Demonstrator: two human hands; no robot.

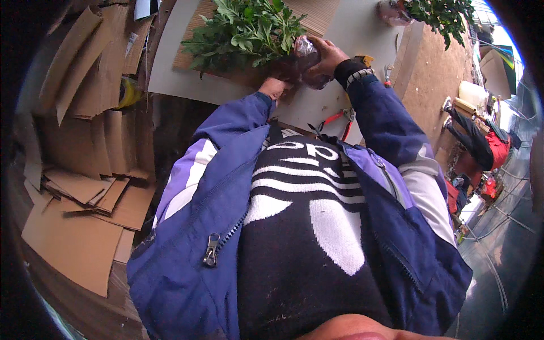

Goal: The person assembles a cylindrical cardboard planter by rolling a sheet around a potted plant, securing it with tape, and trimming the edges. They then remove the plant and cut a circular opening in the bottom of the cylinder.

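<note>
A bunch of leafy green stems (249,34) lies on brown corrugated cardboard (195,42) at the table's near part. My left hand (274,89) is closed round the lower stems at its near right side; leaves and shadow hide most of the fingers. Shiny clear plastic wrapping (306,54) sits at the stem end, with my right hand (327,56) curled over its right side. Whether it is a roll or a wrapped base, I cannot tell. Close to my body lie pruners with red handles (333,120).
Cut cardboard sheets (73,243) are heaped at the left. Another leafy bunch (442,17) with a plastic-wrapped end (394,12) lies at the far right. A yellow-and-black tool (364,59) and a small red-handled tool (387,76) rest beyond my right wrist. Another person (481,147) is at the right.
</note>
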